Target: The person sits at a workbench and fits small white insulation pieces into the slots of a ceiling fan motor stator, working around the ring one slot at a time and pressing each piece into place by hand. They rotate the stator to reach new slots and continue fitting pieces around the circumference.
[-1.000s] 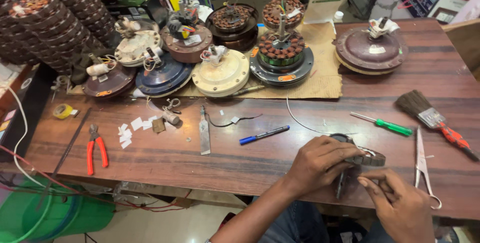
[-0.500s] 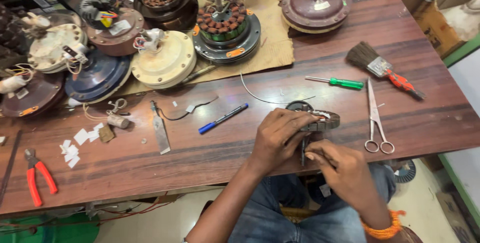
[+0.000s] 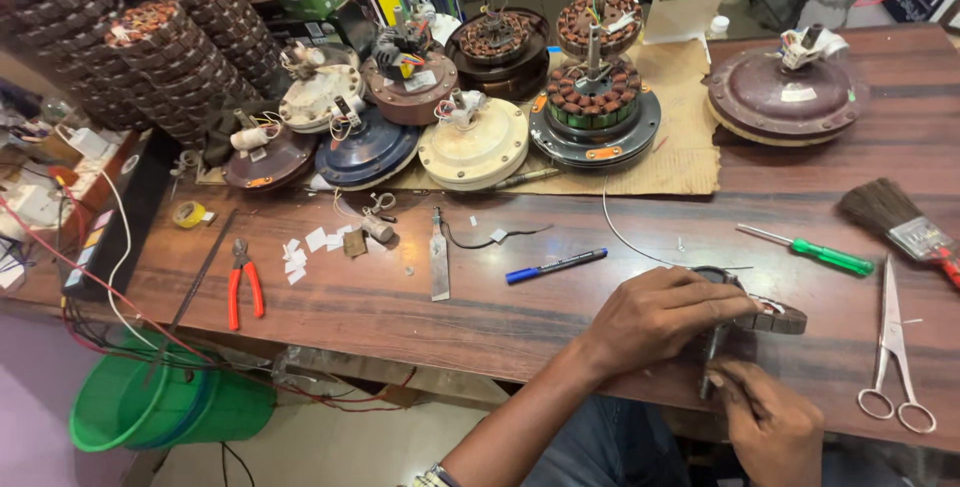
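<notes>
View from above my workbench. My left hand lies palm down over a small dark round part near the front edge of the wooden surface, its fingers curled and pressing the part in place; a grey metal piece juts out to the right from under them. My right hand comes up from below the edge, fingers closed around the lower end of a thin metal tool that stands nearly upright against the part. Judging from this, the work on the part is in progress: it is pinned and the tool is applied, but nothing shows it finished. Both forearms enter from the bottom of the view, the left angled up and to the right, the wrist low. Untouched nearby lie a green screwdriver, scissors, a brush and a blue pen; fan motor housings stand at the back.
</notes>
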### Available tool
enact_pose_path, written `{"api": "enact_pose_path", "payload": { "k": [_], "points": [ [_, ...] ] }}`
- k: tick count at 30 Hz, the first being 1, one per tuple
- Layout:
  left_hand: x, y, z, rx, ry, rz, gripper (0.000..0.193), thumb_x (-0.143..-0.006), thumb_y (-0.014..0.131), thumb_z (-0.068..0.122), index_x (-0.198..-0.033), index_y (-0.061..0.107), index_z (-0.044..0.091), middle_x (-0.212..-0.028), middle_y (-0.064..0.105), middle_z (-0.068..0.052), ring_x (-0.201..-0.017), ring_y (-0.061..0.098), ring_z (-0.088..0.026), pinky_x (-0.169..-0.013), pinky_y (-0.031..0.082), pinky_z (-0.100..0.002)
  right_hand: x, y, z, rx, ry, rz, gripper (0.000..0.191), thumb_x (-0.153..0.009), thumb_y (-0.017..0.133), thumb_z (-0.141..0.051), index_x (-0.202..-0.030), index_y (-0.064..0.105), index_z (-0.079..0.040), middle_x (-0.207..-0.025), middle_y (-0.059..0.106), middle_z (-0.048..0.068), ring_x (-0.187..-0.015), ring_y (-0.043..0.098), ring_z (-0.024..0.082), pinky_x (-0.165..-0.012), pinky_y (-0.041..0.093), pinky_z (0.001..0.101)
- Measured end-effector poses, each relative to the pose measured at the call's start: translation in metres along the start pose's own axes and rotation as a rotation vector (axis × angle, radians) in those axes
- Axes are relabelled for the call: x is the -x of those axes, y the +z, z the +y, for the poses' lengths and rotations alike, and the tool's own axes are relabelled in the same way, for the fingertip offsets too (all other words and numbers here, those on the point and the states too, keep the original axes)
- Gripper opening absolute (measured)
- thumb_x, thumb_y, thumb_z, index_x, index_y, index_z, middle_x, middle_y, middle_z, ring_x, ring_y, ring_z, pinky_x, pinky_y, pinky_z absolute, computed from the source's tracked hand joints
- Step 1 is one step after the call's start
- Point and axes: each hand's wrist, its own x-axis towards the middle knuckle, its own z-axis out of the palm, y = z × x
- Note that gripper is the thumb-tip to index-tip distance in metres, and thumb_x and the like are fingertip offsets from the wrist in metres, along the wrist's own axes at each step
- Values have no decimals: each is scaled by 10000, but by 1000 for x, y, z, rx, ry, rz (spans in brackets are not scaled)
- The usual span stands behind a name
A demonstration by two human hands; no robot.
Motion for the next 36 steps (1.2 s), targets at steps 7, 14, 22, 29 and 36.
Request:
{"api": "enact_pose_path", "payload": {
  "k": [7,14,22,29,36],
  "points": [
    [-5,-8,-15,-11,88,-60,426,-950,651,92,-1360,649,209,-1302,707,-11,-1140,703,-190,-995,575,-321,0,8,16,1,-72,34,184,-817,758,-41,-1000,751,-45,-961,761,118,-827,749,231,-734,569,328],
    [1,-8,-12,-58,31,-132,529,-958,631,142,-1479,606,236,-1334,650,-3,-1142,663,-213,-1014,558,-336,-1,9,8,-35,-57,42,162,-838,751,-41,-1001,750,-46,-951,764,115,-840,761,223,-749,579,322],
    [26,-12,-7,-356,244,-120,358,-960,672,329,-1316,684,293,-1557,502,90,-1282,518,-154,-1071,426,-329,-3,6,-1,-59,92,15,168,-830,767,-57,-997,761,-45,-905,773,109,-775,781,215,-685,587,324],
    [29,-9,-13,-330,324,-207,321,-859,711,292,-1171,723,218,-1418,613,58,-1057,605,-164,-801,456,-324,-1,0,0,-33,-47,43,170,-825,745,-49,-994,739,-33,-939,760,127,-811,752,245,-704,564,328],
    [25,-9,-5,-279,268,-114,269,-853,715,215,-1092,674,99,-1194,699,-12,-882,665,-184,-744,533,-330,2,-2,-1,-139,101,0,193,-835,762,-66,-1019,721,-28,-814,771,82,-669,725,119,-608,553,275]
  ]
}}
